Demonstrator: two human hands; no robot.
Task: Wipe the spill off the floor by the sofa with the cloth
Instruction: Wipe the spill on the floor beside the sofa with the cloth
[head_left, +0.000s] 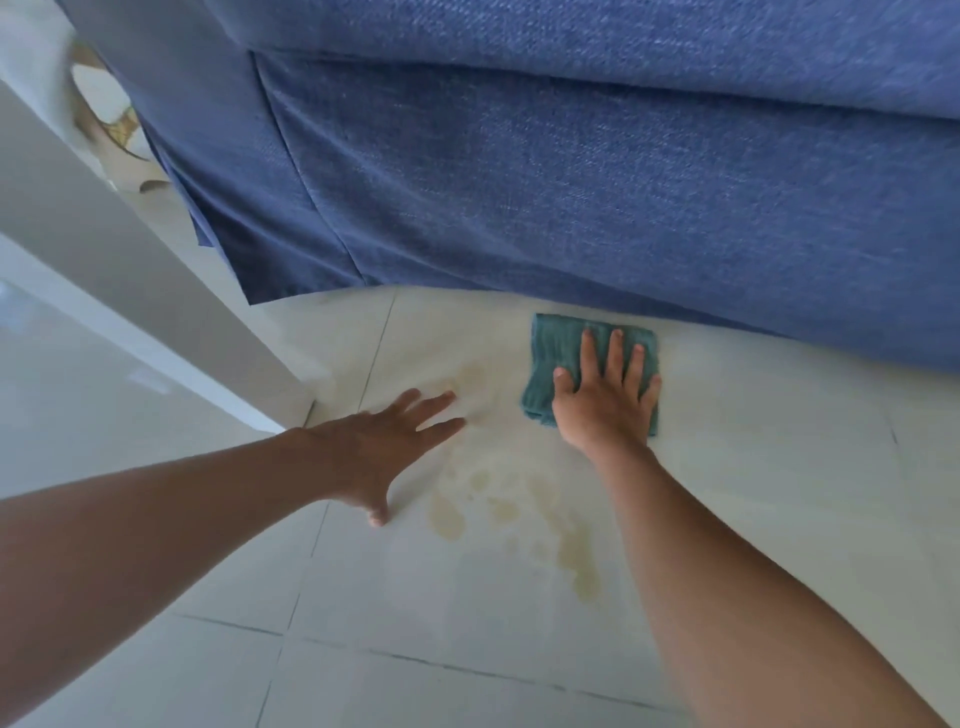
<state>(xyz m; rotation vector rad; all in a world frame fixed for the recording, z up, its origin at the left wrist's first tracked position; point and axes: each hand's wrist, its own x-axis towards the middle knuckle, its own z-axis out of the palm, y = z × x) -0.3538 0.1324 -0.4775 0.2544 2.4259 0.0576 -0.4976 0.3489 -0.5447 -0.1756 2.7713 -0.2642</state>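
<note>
A folded teal cloth (558, 358) lies flat on the white tiled floor (753, 467) just in front of the blue sofa (571, 182). My right hand (605, 402) presses down on it with fingers spread, covering its lower right part. My left hand (384, 441) rests palm down on the floor to the left of the cloth, fingers apart, holding nothing. A pale yellowish spill (576, 556) shows as smeared patches and streaks between my two arms, reaching from near the cloth towards me.
A white panel or furniture edge (130, 291) runs diagonally along the left, ending at the floor near my left hand. The sofa's fabric skirt hangs down to the floor. More tiles extend towards me at the bottom of the view.
</note>
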